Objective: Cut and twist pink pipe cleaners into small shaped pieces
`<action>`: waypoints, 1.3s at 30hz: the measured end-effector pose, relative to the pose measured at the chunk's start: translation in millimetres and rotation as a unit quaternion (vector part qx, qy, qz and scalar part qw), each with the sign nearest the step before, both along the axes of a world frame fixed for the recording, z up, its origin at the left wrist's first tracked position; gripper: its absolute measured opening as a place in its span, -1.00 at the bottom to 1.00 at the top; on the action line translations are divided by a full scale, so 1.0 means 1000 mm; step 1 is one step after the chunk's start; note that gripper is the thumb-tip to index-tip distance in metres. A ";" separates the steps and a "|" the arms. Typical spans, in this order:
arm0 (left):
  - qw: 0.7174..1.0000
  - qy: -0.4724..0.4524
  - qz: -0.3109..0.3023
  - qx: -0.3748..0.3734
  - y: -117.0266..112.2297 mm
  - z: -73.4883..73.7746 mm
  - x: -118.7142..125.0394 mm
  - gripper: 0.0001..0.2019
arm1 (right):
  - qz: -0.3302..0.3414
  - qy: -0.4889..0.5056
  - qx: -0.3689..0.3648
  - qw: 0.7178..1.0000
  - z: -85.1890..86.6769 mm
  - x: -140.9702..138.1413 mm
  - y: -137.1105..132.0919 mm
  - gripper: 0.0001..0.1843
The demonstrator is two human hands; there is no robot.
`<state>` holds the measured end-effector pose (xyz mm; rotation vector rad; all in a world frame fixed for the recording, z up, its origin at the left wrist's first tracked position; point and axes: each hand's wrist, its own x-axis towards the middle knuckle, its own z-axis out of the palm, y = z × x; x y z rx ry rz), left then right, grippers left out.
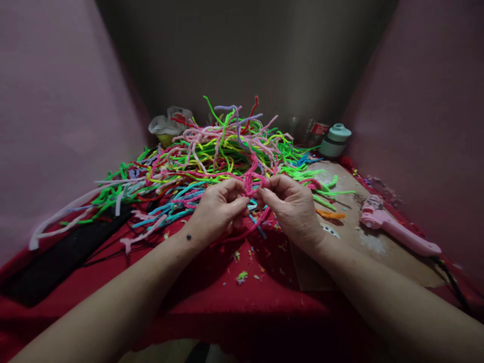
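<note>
Between my two hands is a bright pink pipe cleaner (249, 184), bent and twisted into a small looped shape. My left hand (224, 204) pinches its left side between thumb and fingertips. On the other side my right hand (288, 206) grips the right edge with thumb and forefinger. A pink stem (252, 229) curves down below the hands. Directly behind rises a large heap of pipe cleaners (223, 146) in green, pink, yellow, blue and red. The fingers partly hide the looped shape.
A pink glue gun (401, 229) with a cord lies at right on a cardboard sheet (363, 247). Behind it stands a pale green container (335, 141). A black flat item (68, 257) is at left. Fuzzy scraps (242, 277) dot the red cloth (212, 297).
</note>
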<state>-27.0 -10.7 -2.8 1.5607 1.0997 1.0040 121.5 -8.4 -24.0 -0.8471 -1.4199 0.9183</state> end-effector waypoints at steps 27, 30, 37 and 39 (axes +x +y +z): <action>0.996 -0.026 -0.062 -0.052 0.000 0.002 0.005 -0.90 | 0.177 0.095 -0.194 0.960 -0.001 0.002 0.008 -0.72; 0.994 -0.034 -0.050 -0.091 0.003 0.000 0.003 -0.92 | 0.165 0.075 -0.174 0.968 -0.001 0.002 0.007 -0.77; 0.973 -0.101 -0.056 -0.199 0.008 -0.004 -0.002 -0.91 | 0.140 0.053 -0.119 0.981 -0.001 0.000 0.007 -0.86; 0.969 -0.104 -0.058 -0.216 0.008 -0.003 -0.001 -0.94 | 0.154 0.081 -0.121 0.977 -0.002 0.000 0.007 -0.87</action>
